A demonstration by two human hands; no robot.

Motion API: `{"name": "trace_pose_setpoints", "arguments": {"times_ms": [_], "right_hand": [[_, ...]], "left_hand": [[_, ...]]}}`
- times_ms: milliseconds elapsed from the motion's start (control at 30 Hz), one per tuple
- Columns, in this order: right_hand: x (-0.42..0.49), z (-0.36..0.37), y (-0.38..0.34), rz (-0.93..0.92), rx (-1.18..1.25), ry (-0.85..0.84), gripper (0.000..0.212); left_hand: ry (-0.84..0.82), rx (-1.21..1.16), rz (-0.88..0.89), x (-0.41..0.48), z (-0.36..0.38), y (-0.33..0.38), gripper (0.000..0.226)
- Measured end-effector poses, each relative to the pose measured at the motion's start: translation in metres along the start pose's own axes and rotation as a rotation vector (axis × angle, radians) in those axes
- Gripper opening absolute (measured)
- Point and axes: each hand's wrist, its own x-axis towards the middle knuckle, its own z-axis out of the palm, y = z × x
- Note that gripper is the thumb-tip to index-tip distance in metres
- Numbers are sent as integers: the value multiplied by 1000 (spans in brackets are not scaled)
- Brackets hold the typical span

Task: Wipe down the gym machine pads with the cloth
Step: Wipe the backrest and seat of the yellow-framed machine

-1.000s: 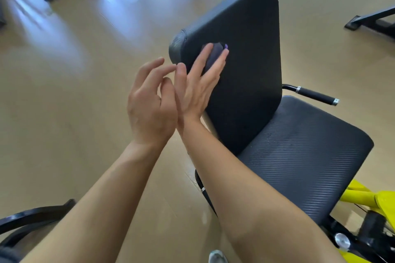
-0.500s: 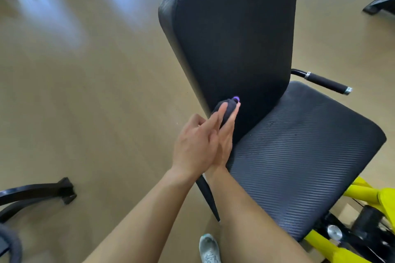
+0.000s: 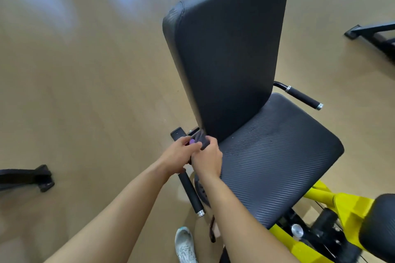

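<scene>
A tall black back pad (image 3: 230, 55) stands upright over a ribbed black seat pad (image 3: 275, 156) on a yellow-framed machine. Just below the back pad's lower left corner, both hands meet around a small dark cloth (image 3: 202, 140) with a purple spot. My left hand (image 3: 178, 156) grips it from the left and my right hand (image 3: 208, 159) from the right. The cloth is bunched and mostly hidden by the fingers. It is off the pad face, beside the pad's left edge.
Two black handles flank the seat: one (image 3: 191, 192) under my hands, one (image 3: 303, 97) at the right. The yellow frame (image 3: 342, 205) and a round black roller pad (image 3: 378, 226) sit at lower right. Black machine feet lie at the left (image 3: 32, 177) and upper right (image 3: 372, 34). My shoe (image 3: 184, 243) is below.
My hands slid the cloth down the back pad from its upper part to below its lower left corner. Both hands now close on the cloth together. The view has tilted down.
</scene>
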Motion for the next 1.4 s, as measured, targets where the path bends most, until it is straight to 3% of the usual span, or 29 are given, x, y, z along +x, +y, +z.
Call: {"name": "trace_pose_setpoints", "arguments": {"times_ms": [133, 267, 333, 467, 567, 633, 700, 767, 833, 933, 967, 1033, 1133, 1267, 1400], "right_hand": [[-24, -24, -61, -270, -120, -118, 36], [-28, -62, -125, -589, -225, -337, 26], [-20, -85, -152, -753, -255, -225, 24], [13, -118, -209, -984, -230, 213, 32], [39, -127, -256, -1116, -403, 387, 36], [58, -128, -280, -1173, -588, 389, 37], [76, -126, -292, -1171, -716, 310, 38], [90, -121, -290, -1124, -745, 216, 37], [98, -112, -277, -1161, -744, 230, 33], [105, -107, -266, -1228, -682, 322, 33], [106, -105, -265, -1237, -653, 342, 33], [108, -103, -264, -1250, -610, 381, 32], [114, -99, -260, -1289, -547, 433, 28], [120, -93, -255, -1330, -441, 509, 25], [122, -91, -254, -1353, -394, 531, 26]], "left_hand": [[55, -364, 80, -27, -23, 29, 38], [49, -719, 322, -46, -55, 61, 24], [51, -864, 385, -48, -70, 75, 21], [349, -978, 566, -36, -93, 110, 20], [557, -801, 722, -33, -97, 153, 20], [620, -585, 781, -26, -91, 182, 30], [693, -192, 768, -15, -80, 196, 45], [877, 212, 728, -8, -70, 190, 48], [971, 275, 769, -9, -66, 173, 50], [1072, 94, 723, 0, -60, 150, 46], [1085, 43, 657, 1, -57, 143, 42], [961, -190, 588, 4, -46, 140, 23], [815, -557, 668, 5, -41, 149, 5], [693, -788, 801, 3, -49, 173, 38], [780, -844, 677, 14, -37, 160, 34]]}}
